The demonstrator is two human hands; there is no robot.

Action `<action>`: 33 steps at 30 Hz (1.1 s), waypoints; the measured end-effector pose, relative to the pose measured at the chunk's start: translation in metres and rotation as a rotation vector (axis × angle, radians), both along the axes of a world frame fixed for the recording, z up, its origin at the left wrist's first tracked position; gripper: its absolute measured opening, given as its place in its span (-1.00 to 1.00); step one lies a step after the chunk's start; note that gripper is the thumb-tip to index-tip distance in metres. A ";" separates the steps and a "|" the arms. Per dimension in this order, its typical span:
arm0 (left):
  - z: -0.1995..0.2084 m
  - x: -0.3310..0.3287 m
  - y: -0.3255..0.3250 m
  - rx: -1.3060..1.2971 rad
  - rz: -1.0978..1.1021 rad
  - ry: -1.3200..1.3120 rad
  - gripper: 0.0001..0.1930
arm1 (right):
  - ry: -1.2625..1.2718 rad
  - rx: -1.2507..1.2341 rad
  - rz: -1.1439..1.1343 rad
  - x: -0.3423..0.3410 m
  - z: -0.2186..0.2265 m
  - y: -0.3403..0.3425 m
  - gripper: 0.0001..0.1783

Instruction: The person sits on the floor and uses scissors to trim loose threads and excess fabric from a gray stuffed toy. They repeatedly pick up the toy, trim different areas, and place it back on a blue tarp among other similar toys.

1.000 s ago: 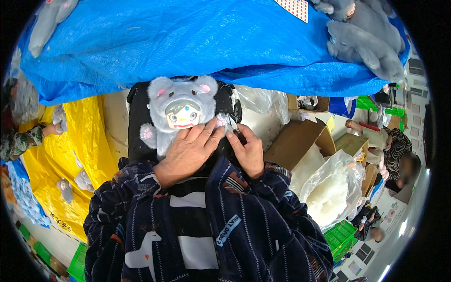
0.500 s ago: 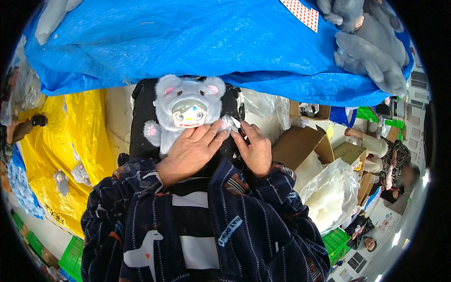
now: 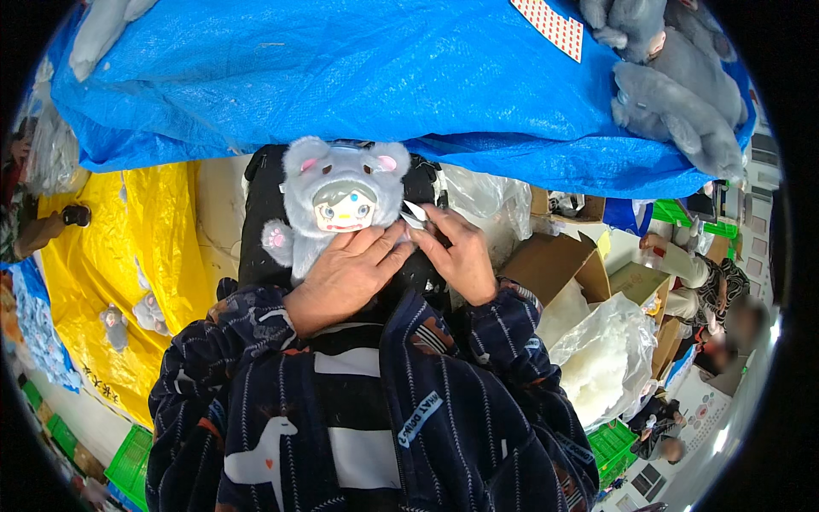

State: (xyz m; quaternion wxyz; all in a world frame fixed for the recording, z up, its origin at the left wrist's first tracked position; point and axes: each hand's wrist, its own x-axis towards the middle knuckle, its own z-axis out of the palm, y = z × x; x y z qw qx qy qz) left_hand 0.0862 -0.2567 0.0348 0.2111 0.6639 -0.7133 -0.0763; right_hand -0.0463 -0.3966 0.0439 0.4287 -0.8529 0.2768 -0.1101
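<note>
A grey plush bear toy [image 3: 344, 171] with pink ears and a doll-like face lies face up on my lap. My left hand [image 3: 350, 271] is laid over its body just below the face, holding it with the fingertips pinched near the paw on the right. That paw is mostly hidden by my fingers. Beside it, my right hand [image 3: 459, 252] grips what look like small thread snips [image 3: 415, 212], their two pale, pointed blades spread apart by the toy's side. The handles are hidden in my fingers. The other paw [image 3: 277, 239], with pink pads, sticks out at the left.
Ahead, a blue tarp [image 3: 341, 77] covers a surface carrying more grey plush toys [image 3: 682, 111] and a sticker sheet [image 3: 550, 27]. Left lies a yellow sheet [image 3: 128, 282] with small plush pieces. Right stand a cardboard box [image 3: 554, 264] and a clear bag of white stuffing [image 3: 601, 358]. People sit farther right.
My right hand has turned and shifted slightly up, and the snips' two blades now show clearly, spread apart. The paw on the right has become covered. My left hand stays on the toy.
</note>
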 end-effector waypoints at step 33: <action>-0.004 0.000 0.003 -0.006 0.037 0.113 -0.53 | 0.008 -0.131 -0.119 -0.006 -0.022 0.012 -0.78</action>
